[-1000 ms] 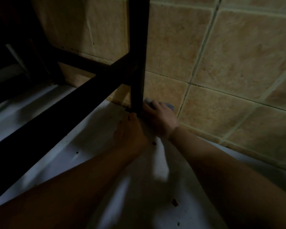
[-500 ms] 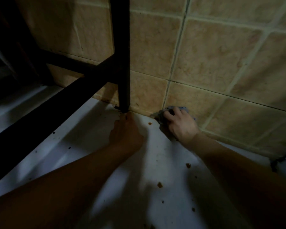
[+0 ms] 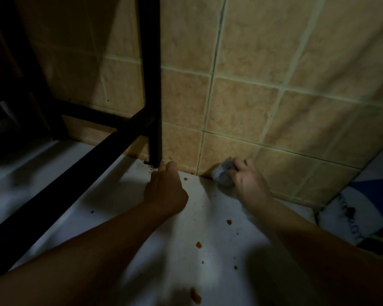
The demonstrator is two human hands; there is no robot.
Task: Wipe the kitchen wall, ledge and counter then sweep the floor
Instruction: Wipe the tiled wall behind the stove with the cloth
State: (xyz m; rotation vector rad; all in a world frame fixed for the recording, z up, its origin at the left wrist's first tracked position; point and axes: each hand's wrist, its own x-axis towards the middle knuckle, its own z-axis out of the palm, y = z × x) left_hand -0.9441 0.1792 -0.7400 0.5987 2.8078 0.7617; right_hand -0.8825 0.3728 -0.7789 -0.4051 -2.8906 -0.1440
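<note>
clearly mid-wipe, the right hand (image 3: 250, 184) pinches a grey cloth (image 3: 222, 174) where wall (image 3: 296, 85) meets table (image 3: 208, 217), left hand (image 3: 165, 191) curled beside the rack leg (image 3: 152, 85); next, probably the brown spots (image 3: 198, 244).

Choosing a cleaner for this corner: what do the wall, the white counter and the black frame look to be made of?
Wall: likely glazed ceramic tile, mottled tan squares with pale grout lines. Counter: smooth white surface with a faint sheen, stained brown; material unclear. Black frame: straight square bars, matte; probably painted metal, possibly wood.
</note>
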